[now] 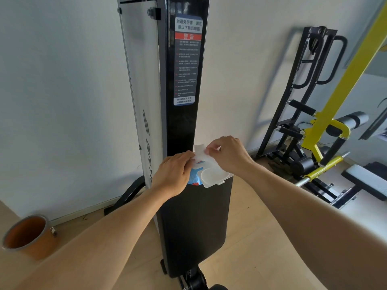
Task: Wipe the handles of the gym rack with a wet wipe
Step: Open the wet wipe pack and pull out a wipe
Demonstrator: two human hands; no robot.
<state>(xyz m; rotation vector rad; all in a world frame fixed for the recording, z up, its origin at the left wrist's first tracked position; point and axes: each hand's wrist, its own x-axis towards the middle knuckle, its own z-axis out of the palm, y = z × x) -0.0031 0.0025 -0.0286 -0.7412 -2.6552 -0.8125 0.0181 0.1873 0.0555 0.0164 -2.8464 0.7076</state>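
A blue-and-white wet wipe pack (198,176) rests on the top end of a black padded bench (194,227), its white plastic lid (215,176) flipped open. My left hand (173,174) presses on the pack's left side. My right hand (228,155) pinches a white wet wipe (200,152) that sticks up out of the pack's opening. The gym rack (301,97) with black foam handles leans against the wall at the right, well apart from both hands.
A tall black column (186,70) with a warning sticker rises just behind the pack. A yellow-framed machine (335,126) and a barbell stand at the right. An orange bin (29,235) sits on the wooden floor at the lower left.
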